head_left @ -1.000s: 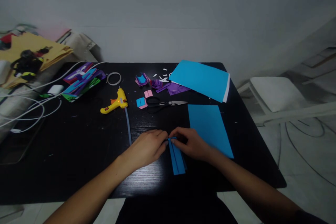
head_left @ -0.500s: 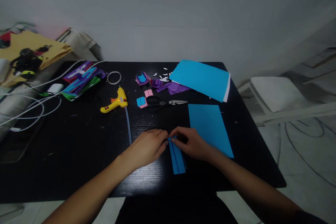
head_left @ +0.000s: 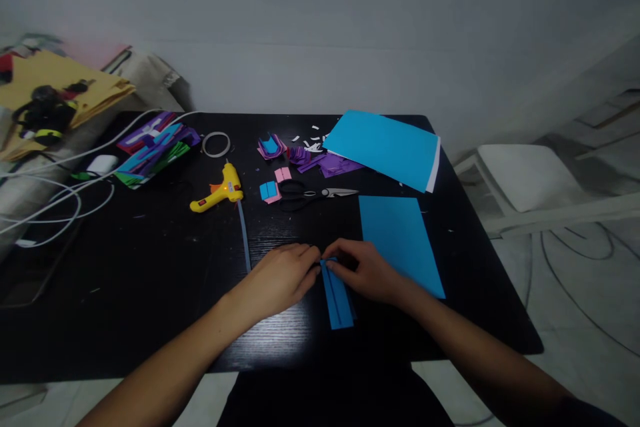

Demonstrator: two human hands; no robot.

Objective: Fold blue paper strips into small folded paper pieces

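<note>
Head view shows almost nothing changed: the right hand [head_left: 366,269] still pinches the far end of a folded blue strip [head_left: 341,303] on the black table [head_left: 150,280], left hand [head_left: 286,275] meeting it, grip unclear, so the folding looks no further along

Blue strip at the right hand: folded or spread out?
Folded: the blue strip shows a dark lengthwise seam, with darker blue peeking past its right edge.

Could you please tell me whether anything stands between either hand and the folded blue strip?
Nothing visible does: the right hand holds the far end of the folded blue strip, and the left hand is right beside that end, though whether it touches is unclear. The scissors lie beyond both hands.
</note>
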